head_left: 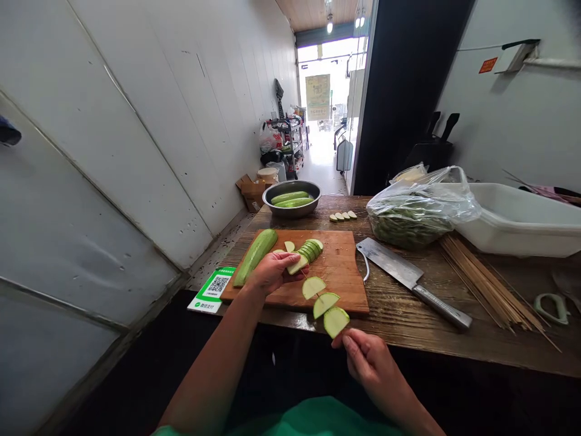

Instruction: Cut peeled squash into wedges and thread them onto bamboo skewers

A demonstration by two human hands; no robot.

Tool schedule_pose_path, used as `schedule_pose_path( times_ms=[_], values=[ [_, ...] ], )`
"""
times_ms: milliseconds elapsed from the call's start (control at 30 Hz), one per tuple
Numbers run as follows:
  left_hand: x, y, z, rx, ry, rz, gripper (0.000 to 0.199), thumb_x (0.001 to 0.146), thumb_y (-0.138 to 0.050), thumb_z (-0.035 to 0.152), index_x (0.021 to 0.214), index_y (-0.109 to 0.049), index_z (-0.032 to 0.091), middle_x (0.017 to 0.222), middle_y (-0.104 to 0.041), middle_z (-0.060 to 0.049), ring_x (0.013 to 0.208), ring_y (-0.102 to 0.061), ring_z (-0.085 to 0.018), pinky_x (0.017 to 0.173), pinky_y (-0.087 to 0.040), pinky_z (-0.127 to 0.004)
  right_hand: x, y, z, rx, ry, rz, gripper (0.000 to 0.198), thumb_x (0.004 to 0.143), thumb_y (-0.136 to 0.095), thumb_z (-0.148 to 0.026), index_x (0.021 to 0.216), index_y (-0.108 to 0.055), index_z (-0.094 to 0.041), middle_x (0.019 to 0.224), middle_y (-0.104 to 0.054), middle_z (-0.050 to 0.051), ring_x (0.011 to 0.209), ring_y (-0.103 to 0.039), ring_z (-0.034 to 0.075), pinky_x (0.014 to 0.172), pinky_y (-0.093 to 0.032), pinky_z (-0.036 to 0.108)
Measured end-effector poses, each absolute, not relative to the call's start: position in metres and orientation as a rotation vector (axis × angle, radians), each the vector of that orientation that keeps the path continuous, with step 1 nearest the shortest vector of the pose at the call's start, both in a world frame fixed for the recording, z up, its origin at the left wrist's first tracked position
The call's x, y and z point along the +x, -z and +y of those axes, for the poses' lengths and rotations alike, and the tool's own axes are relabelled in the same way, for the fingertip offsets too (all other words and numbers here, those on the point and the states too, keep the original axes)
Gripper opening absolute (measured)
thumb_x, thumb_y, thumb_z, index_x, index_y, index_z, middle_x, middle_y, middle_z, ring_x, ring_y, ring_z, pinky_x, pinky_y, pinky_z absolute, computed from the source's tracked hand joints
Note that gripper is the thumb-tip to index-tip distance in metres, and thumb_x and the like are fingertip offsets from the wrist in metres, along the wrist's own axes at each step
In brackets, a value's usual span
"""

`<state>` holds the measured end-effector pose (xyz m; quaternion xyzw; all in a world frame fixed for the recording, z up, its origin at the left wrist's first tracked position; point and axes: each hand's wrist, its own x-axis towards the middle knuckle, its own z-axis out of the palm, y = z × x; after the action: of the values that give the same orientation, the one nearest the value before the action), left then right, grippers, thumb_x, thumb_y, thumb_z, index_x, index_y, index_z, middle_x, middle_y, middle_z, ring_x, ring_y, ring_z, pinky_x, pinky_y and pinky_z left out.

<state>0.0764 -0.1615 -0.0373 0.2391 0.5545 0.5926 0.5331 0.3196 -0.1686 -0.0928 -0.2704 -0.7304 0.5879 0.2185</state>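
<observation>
Pinching a zucchini slice (298, 264), the left hand (271, 272) sits near a skewer (319, 297) held by the right hand (370, 358).

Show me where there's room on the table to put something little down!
The table has a bare patch between the board, the knife and the front edge. The board's right side is mostly bare too, beside the slices. It's crowded at the right, where the bag, white tub and sticks sit close together.

Four hand-held zucchini slices (325, 305), one cutting board (338, 269), one cleaver (396, 265), one bowl (294, 212)
</observation>
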Motion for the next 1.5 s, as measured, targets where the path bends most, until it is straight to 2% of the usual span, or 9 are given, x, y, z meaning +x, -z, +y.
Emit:
schedule_pose_path(
  times_ms=[433,633,767,933,1200,1500],
  values=[
    [0.081,0.04,-0.154,0.592,-1.375,1.291,0.011,0.067,-0.068,0.016,0.074,-0.063,0.008,0.074,-0.066,-0.013,0.067,-0.064,-0.022,0.061,-0.053,-0.031,0.31,0.099,-0.177,-0.762,-1.624,-1.935,0.037,0.089,-0.035,-0.043,0.081,-0.057,-0.013,0.049,-0.029,-0.007,0.044,-0.028,0.009,0.042,-0.023,0.022],
    [0.094,0.041,-0.154,0.448,-1.442,1.155,0.027,0.08,-0.054,0.035,0.084,-0.06,0.009,0.083,-0.066,-0.016,0.08,-0.064,-0.025,0.068,-0.052,-0.033,0.306,0.1,-0.178,-0.745,-1.597,-1.854,0.034,0.089,-0.036,-0.041,0.081,-0.055,-0.014,0.048,-0.028,-0.007,0.043,-0.028,0.008,0.043,-0.024,0.021],
    [0.11,0.05,-0.153,0.416,-1.634,1.087,0.017,0.083,-0.048,0.024,0.09,-0.058,0.011,0.087,-0.066,-0.014,0.082,-0.064,-0.024,0.067,-0.053,-0.033,0.301,0.102,-0.181,-0.752,-1.581,-1.82,0.035,0.088,-0.036,-0.042,0.079,-0.054,-0.014,0.048,-0.03,-0.007,0.042,-0.03,0.008,0.041,-0.024,0.021],
    [0.124,0.052,-0.147,0.323,-1.769,1.082,0.012,0.081,-0.05,0.018,0.083,-0.057,0.009,0.08,-0.066,-0.013,0.078,-0.065,-0.023,0.07,-0.053,-0.034,0.295,0.107,-0.187,-0.722,-1.611,-1.808,0.033,0.089,-0.036,-0.041,0.077,-0.052,-0.015,0.048,-0.028,-0.007,0.041,-0.029,0.008,0.04,-0.023,0.021],
    [0.128,0.052,-0.141,0.267,-1.847,1.024,0.02,0.083,-0.049,0.026,0.092,-0.058,0.01,0.084,-0.066,-0.012,0.08,-0.064,-0.022,0.069,-0.054,-0.034,0.295,0.106,-0.188,-0.725,-1.542,-1.843,0.032,0.089,-0.035,-0.038,0.076,-0.052,-0.015,0.049,-0.029,-0.007,0.042,-0.028,0.009,0.042,-0.024,0.022],
    [0.131,0.05,-0.14,0.245,-1.843,0.962,0.018,0.081,-0.047,0.018,0.092,-0.058,0.01,0.083,-0.066,-0.011,0.077,-0.064,-0.02,0.071,-0.053,-0.034,0.296,0.104,-0.189,-0.744,-1.533,-1.845,0.034,0.089,-0.034,-0.036,0.081,-0.056,-0.012,0.049,-0.031,-0.006,0.042,-0.03,0.009,0.042,-0.026,0.022]
  ],
)
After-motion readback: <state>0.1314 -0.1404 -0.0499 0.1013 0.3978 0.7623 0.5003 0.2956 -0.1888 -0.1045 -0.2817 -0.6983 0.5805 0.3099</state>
